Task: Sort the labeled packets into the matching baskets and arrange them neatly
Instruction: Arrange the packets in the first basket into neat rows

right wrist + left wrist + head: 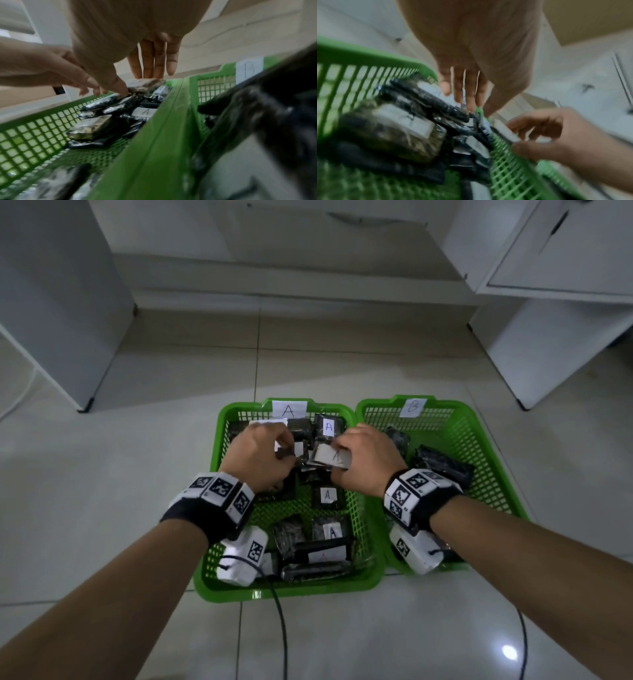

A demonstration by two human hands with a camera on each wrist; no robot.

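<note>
A glossy pale tiled floor (342,638) spreads out, with a bright light reflection (509,652) near the right. Two thin black cables (281,628) trail across it. White cabinets (561,302) stand at right, a grey-white cabinet (54,302) at left.

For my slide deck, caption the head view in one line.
Both hands, left and right, handle A-labeled packets over basket A, beside basket B.

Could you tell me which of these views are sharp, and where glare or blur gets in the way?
Head view: sharp, dim, with a glare spot on the floor. Left wrist view: motion-blurred throughout. Right wrist view: a blurred near packet, though basket B's label reads.
</note>
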